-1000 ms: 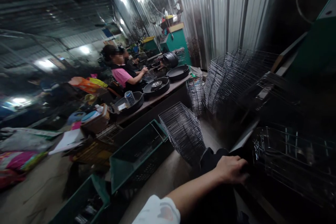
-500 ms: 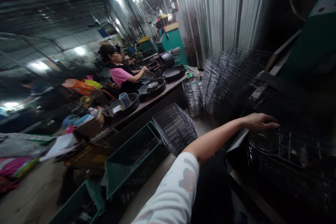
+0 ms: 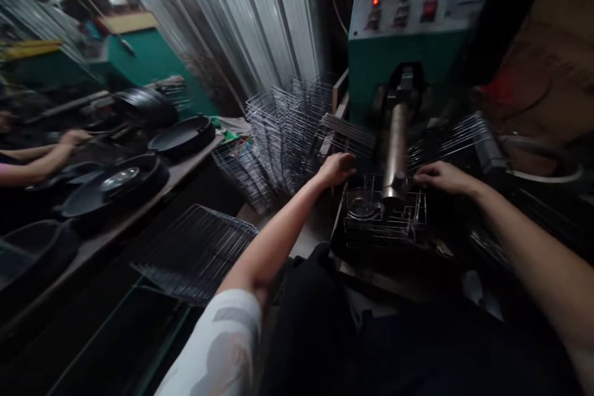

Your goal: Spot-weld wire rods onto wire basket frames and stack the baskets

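Note:
My left hand reaches past the left end of a small wire rack, palm down, fingers stretched out and apart, with nothing visible in it. At the rack's right side, my right hand has its fingers bent together; what they pinch, if anything, is too dark to make out. The rack sits under a thick metal rod that comes down from a green machine. Beside the rod, a round metal piece shows within the rack's left part.
Stacked wire racks stand left of the machine, and another wire stack lies lower left. Black round trays line a bench, where a co-worker's hands are busy. A red lamp glows on the control panel.
The view has swung right, from the co-worker's bench to the machine. My right hand has come into view beside the wire rack. My left hand remains near the rack's left side.

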The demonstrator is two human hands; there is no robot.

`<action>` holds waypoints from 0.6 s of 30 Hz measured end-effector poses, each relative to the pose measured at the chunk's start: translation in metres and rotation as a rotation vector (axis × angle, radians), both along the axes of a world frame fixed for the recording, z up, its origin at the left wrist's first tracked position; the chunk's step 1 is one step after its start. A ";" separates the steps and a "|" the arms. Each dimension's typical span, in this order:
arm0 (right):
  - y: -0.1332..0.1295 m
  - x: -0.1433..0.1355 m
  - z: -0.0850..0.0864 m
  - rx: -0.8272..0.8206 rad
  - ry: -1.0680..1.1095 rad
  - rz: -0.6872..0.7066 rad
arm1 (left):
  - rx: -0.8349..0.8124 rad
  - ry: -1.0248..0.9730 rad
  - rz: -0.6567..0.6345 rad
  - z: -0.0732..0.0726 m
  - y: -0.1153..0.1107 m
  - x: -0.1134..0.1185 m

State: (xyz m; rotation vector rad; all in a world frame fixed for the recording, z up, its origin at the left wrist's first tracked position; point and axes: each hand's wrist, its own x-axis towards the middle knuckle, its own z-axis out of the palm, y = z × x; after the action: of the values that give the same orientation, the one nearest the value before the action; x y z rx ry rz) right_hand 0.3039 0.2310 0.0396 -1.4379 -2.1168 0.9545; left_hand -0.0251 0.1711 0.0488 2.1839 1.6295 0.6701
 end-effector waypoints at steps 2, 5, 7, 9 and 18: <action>-0.011 0.017 -0.006 -0.050 0.044 0.087 | 0.160 -0.070 0.107 -0.001 -0.044 -0.002; -0.035 0.040 -0.021 -0.067 0.149 0.072 | 0.176 -0.272 0.306 -0.029 -0.129 0.010; -0.048 0.047 -0.032 -0.067 0.203 0.046 | 0.012 -0.487 0.456 -0.061 -0.174 0.032; -0.055 0.048 -0.043 -0.063 0.261 -0.031 | -0.307 -0.797 0.450 -0.092 -0.196 0.059; -0.069 0.049 -0.075 -0.188 0.443 -0.179 | -0.621 -1.663 0.743 -0.100 -0.129 0.130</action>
State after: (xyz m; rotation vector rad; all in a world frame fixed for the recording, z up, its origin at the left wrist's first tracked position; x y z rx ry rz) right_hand 0.3529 0.1616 -0.0353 -1.3233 -1.5876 1.2887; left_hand 0.1044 0.0425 -0.0513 0.1059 1.1781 1.3278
